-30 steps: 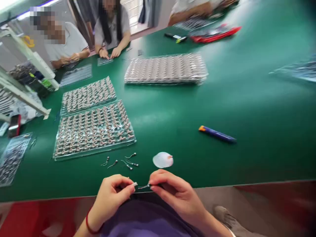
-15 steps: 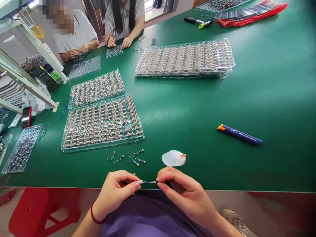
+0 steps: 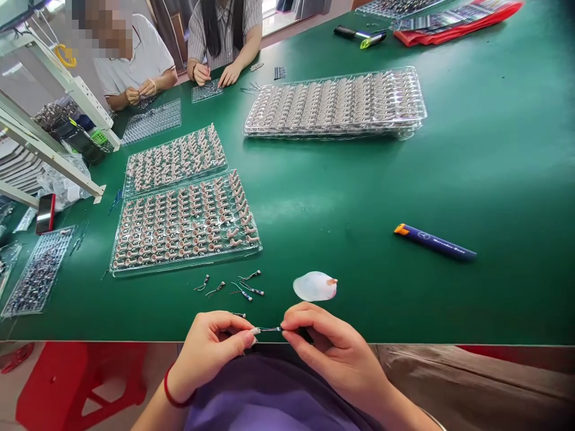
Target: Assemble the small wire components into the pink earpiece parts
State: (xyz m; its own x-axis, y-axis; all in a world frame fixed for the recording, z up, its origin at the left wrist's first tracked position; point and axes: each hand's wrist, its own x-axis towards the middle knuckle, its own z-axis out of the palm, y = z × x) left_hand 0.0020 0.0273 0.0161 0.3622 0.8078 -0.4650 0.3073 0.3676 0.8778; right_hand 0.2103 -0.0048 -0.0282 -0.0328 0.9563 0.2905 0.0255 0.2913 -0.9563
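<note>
At the table's front edge, my left hand [image 3: 220, 342] pinches a small pale piece [image 3: 256, 331], which looks like an earbud shell, between thumb and forefinger. Thin wires [image 3: 270, 329] stretch from it to my right hand [image 3: 330, 347]. There, thumb and forefinger are closed on a small dark part at the wires' end, mostly hidden by the fingertips. Beyond my left hand lie several small wired circuit boards [image 3: 242, 291]. A translucent whitish blob [image 3: 315, 286] with an orange-brown tip sits just past my right hand.
Clear trays of pale earbud shells [image 3: 179, 224] stand at left, with a stack of filled trays [image 3: 335, 105] farther back. A blue cutter [image 3: 435, 242] lies at right. Two people work across the green table [image 3: 341, 197]. A red stool [image 3: 81, 380] is below left.
Both hands keep their pinch, with the wires still between them; the right has shifted very slightly left. Brown fabric now shows at lower right, where a shoe was visible before.
</note>
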